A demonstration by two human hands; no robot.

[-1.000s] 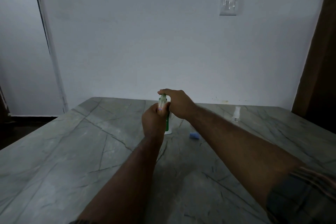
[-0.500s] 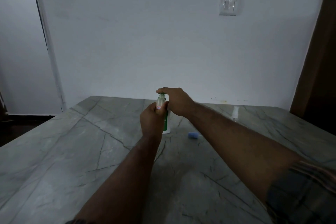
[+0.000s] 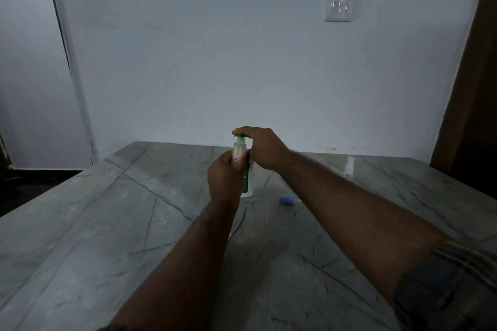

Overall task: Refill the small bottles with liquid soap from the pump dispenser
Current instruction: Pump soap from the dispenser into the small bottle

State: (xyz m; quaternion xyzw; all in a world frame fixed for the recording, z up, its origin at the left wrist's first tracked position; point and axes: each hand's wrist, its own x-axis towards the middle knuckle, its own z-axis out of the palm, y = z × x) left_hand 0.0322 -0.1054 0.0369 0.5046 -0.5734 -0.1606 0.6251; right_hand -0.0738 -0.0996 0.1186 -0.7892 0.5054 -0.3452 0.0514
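The left hand (image 3: 226, 179) grips the small clear plastic bottle (image 3: 239, 148) while the right hand (image 3: 265, 149) presses its fingers on the green-and-white pump dispenser (image 3: 246, 186); slow strokes should avoid spills.

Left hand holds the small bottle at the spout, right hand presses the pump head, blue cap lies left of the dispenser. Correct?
No: the head view shows the blue cap lying right of the pump dispenser, not left. The left hand does hold the small bottle, and the right hand rests on the pump head.
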